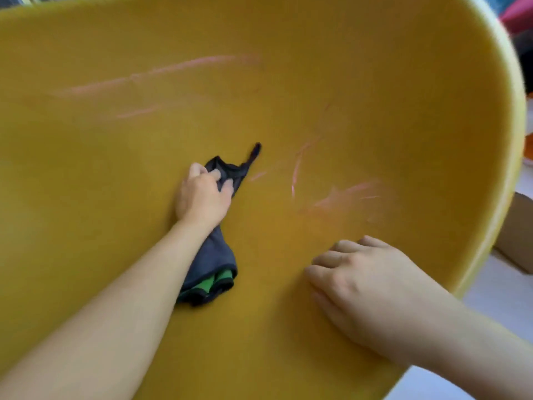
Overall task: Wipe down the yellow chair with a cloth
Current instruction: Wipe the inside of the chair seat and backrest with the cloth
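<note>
head view: left hand (202, 197) clamps the cloth (215, 258), judged soft and limp, mid-length near centre of the rigid, slick-looking yellow chair (346, 96); right hand (366, 287) rests flat, fingers loose, at 5 o'clock.

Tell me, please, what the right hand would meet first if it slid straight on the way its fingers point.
Probably the cloth trailing below the wrist of the left hand; only bare chair surface seems to lie between it and the right hand.
</note>
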### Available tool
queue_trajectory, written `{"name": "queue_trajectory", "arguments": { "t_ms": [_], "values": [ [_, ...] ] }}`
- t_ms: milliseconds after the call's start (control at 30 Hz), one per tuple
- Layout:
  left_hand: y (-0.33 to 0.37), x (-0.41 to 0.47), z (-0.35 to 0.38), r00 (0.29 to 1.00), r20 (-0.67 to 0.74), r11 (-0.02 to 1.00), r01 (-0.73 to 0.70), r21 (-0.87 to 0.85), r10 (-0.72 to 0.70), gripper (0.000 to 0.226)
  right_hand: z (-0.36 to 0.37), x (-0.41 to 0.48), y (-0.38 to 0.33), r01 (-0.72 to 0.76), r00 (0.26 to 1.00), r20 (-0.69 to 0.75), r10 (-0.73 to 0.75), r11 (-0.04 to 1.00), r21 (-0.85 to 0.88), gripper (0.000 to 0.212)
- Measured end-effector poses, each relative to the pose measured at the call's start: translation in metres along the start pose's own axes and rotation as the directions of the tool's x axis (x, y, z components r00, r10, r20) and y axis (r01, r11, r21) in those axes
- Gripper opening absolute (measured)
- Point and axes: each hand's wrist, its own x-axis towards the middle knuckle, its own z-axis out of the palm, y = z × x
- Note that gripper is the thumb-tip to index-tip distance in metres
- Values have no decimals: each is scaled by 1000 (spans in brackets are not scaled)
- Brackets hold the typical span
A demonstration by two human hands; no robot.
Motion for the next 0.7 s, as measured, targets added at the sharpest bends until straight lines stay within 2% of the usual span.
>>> {"name": "queue_trajectory", "arguments": {
  "t_ms": [67,133,167,233,267,333,367,433,467,500,533,567,600,633,700],
  "values": [
    [21,-28,7,982,58,983,-175,-63,179,31,-5,-1,1,-61,985,-164,54,997,-37,17],
    [48,-82,1,902,122,894,-379,-237,415,28,-16,-7,10,-111,952,-296,82,991,-80,18],
    [58,-107,-4,851,156,838,-433,-331,502,26,-23,-11,18,-140,933,-349,92,983,-115,16],
    [72,-140,-17,761,192,729,-469,-499,620,20,-34,-21,42,-241,876,-460,145,958,-156,11],
    [73,-149,-22,723,202,678,-460,-573,661,17,-37,-25,54,-317,836,-510,203,937,-146,16],
    [70,-152,-23,676,220,627,-444,-640,703,17,-37,-31,73,-450,748,-558,361,893,-25,40],
    [69,-146,-19,699,202,651,-466,-599,686,19,-35,-31,77,-488,705,-558,439,870,68,53],
    [66,-117,0,839,109,795,-451,-406,533,23,-29,-28,76,-515,672,-514,534,835,194,70],
    [64,-98,7,918,91,889,-343,-303,385,22,-27,-27,73,-519,670,-502,547,829,210,72],
    [65,-82,12,968,90,953,-213,-214,236,23,-25,-26,72,-519,666,-506,548,828,213,72],
    [66,-71,13,986,100,980,-118,-160,135,26,-24,-26,71,-522,662,-511,549,826,211,71],
    [69,-69,15,986,114,984,-102,-147,119,27,-22,-26,71,-526,665,-510,545,827,198,70],
    [76,-75,12,976,142,974,-139,-178,165,24,-20,-26,71,-526,672,-517,530,833,171,67],
    [86,-88,7,950,156,940,-224,-257,269,25,-19,-26,70,-525,673,-537,509,840,138,61],
    [107,-128,-8,850,137,779,-387,-492,509,29,-18,-26,70,-503,676,-588,445,861,75,46]
  ]
}}
